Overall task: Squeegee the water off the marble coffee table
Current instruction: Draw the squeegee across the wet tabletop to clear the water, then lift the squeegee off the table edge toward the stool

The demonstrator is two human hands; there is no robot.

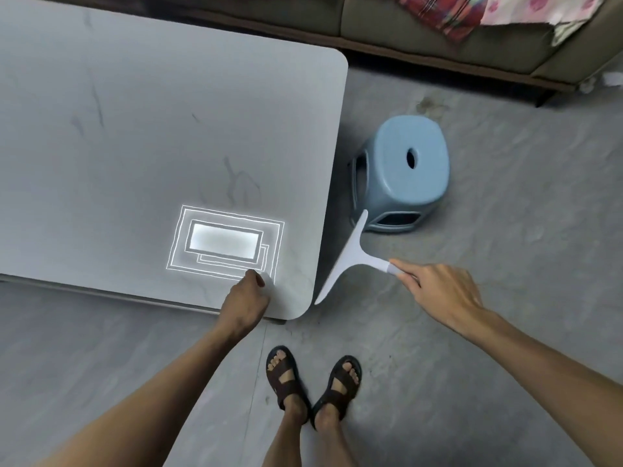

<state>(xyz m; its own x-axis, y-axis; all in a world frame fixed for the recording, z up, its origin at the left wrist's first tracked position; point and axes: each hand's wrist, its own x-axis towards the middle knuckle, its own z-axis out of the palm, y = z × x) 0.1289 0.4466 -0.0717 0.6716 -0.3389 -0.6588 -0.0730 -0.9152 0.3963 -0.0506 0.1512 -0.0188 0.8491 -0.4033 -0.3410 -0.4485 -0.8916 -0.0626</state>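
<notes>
Marble table [135, 146] fills the left, its glossy top mirroring a ceiling light [226, 244] near the front right corner. The left grip [247, 299] rests on that corner with its fingers curled under. A pale blur sits at the fingertips, so I cannot tell whether it holds anything. Just past the table's right edge, over the floor, hangs the white squeegee [350, 254], its blade roughly parallel to that edge and off the top. The right grip [438, 291] pinches only the tip of the handle. Farther right stands a blue stool [401, 170].

So light a pinch, so far from the blade, would probably let the squeegee twist or skip under pressure and leave streaks. Water pushed off this edge would land beside the 2 sandalled feet [286, 375], making the smooth floor slippery.

No water can be made out against the shine. The table's left end is cut off, and the blade's rubber edge cannot be seen.
</notes>
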